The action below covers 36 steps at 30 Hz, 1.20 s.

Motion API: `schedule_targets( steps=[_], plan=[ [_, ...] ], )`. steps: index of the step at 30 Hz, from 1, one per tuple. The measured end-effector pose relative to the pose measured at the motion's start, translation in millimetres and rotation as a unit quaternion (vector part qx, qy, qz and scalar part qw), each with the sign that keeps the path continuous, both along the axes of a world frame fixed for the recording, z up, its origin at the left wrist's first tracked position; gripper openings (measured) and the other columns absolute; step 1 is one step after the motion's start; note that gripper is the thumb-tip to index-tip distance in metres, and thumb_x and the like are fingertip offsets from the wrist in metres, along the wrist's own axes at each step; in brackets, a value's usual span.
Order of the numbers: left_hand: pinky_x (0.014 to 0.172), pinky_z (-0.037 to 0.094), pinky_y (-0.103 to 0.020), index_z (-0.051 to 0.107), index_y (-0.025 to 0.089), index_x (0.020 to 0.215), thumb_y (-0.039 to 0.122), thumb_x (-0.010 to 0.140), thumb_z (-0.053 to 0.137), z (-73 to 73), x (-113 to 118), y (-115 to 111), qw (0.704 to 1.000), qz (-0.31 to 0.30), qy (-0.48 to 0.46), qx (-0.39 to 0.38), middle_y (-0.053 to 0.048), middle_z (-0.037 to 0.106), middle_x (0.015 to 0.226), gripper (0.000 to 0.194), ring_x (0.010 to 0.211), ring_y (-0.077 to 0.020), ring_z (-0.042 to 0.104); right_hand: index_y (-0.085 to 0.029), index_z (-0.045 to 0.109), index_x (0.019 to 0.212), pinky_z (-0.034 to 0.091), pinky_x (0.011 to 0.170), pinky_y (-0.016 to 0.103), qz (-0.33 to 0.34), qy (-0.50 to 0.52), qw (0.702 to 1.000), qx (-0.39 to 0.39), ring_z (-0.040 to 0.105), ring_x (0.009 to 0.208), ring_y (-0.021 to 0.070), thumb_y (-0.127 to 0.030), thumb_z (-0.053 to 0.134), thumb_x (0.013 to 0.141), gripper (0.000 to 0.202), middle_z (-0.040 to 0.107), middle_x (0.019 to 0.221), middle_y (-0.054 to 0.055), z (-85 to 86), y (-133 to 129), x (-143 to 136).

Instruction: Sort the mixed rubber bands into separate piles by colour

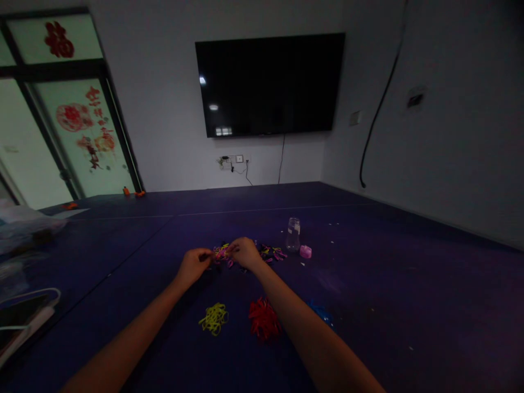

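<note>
Both hands reach into a mixed pile of small coloured bands (273,253) on the dark blue table. My left hand (195,266) is at the pile's left edge, thumb and fingertips pinched together; what they hold is too small to make out. Over the middle of the pile, my right hand (244,253) has its fingertips drawn together, and anything between them is too small to tell. Closer to me lie a yellow-green heap of bands (214,319), a red heap (264,319) and a blue heap (322,315), partly hidden by my right forearm.
A clear bottle (293,236) stands right of the pile, beside a pink cap (305,251). Plastic bags (24,240) and a white-edged device (33,322) lie at the left. Small orange objects (126,191) sit at the far left edge.
</note>
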<state>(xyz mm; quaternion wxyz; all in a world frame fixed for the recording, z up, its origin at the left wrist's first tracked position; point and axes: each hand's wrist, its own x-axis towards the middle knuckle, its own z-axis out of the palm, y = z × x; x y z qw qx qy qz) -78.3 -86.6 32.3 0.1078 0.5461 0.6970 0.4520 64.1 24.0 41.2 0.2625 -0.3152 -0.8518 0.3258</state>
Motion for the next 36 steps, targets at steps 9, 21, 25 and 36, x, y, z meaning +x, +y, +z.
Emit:
schedule_targets(
  steps=[9, 21, 25, 36],
  plan=[
    [0.067, 0.048, -0.028, 0.069, 0.012, 0.077, 0.036, 0.061, 0.068, 6.8, 12.8, -5.5, 0.974, -0.067, -0.209, -0.057, -0.009, 0.072, 0.078, 0.029, 0.071, -0.0176, 0.064, -0.013, 0.069, 0.074, 0.045, 0.049, 0.016, 0.073, 0.064, 0.99, -0.099, 0.064, 0.057, 0.0126, -0.01, 0.063, 0.066, 0.01, 0.07, 0.065, 0.003, 7.9, -14.3, -4.8],
    [0.057, 0.042, -0.02, 0.071, 0.022, 0.066, 0.024, 0.055, 0.072, 66.7, 14.1, -38.5, 0.907, -0.298, 0.038, -0.295, 0.003, 0.069, 0.062, 0.011, 0.059, -0.0126, 0.06, -0.02, 0.07, 0.089, 0.047, 0.066, 0.02, -0.15, 0.017, 0.988, 0.038, 0.066, 0.081, 0.0157, -0.033, 0.052, 0.082, 0.023, 0.071, 0.089, 0.005, 28.6, -4.0, 15.3],
    [0.054, 0.042, -0.02, 0.072, 0.024, 0.069, 0.024, 0.055, 0.073, 71.2, 26.5, -47.8, 0.874, -0.336, 0.075, -0.343, 0.003, 0.071, 0.064, 0.014, 0.059, -0.0132, 0.061, -0.022, 0.071, 0.087, 0.046, 0.07, 0.021, -0.171, -0.092, 0.979, 0.069, 0.065, 0.089, 0.0184, -0.018, 0.054, 0.077, 0.02, 0.071, 0.091, 0.007, 25.3, -5.7, 22.1],
    [0.057, 0.043, -0.021, 0.072, 0.022, 0.066, 0.029, 0.058, 0.073, 75.3, 24.4, -43.7, 0.873, -0.351, 0.062, -0.334, 0.002, 0.07, 0.062, 0.01, 0.059, -0.0124, 0.06, -0.017, 0.069, 0.094, 0.049, 0.073, 0.026, -0.155, -0.212, 0.961, 0.09, 0.064, 0.093, 0.023, -0.006, 0.056, 0.071, 0.029, 0.069, 0.098, 0.012, 15.4, -13.6, 22.7]
  ],
)
